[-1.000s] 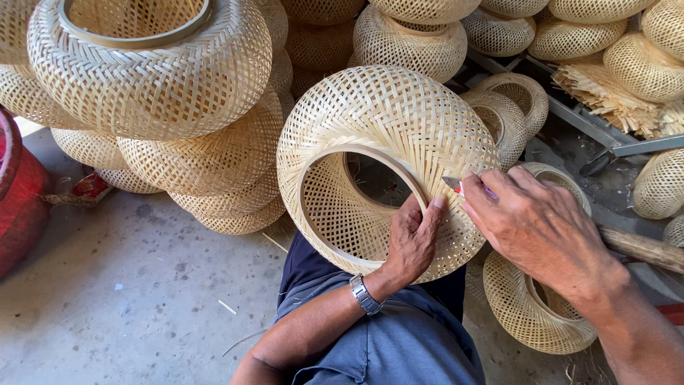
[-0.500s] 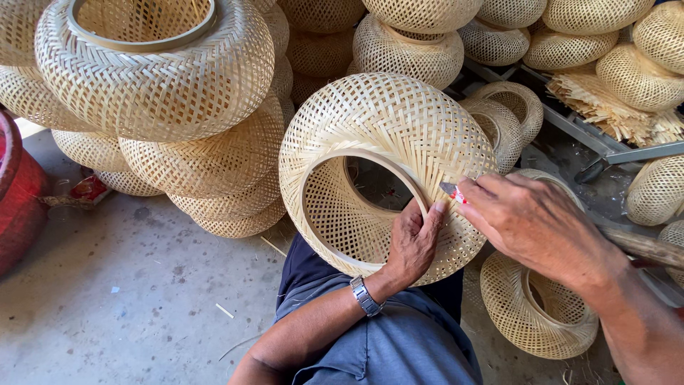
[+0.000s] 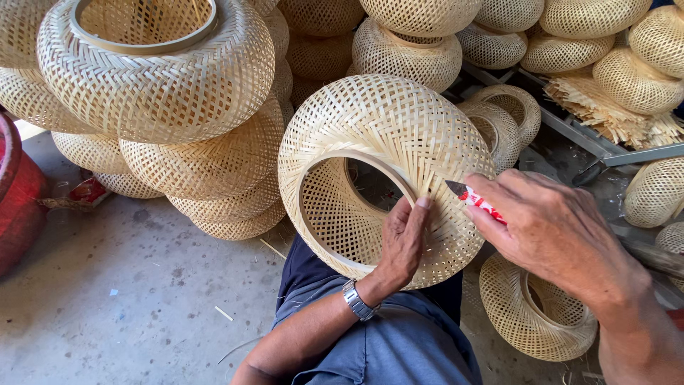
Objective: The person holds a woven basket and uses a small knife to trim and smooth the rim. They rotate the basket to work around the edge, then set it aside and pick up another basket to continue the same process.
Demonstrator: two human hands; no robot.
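Stacked baskets (image 3: 164,85) crowd woven shade (image 3: 385,142) (rim held).

Silver wristwatch (image 3: 358,302), bare forearms, blue trousers (image 3: 385,342)
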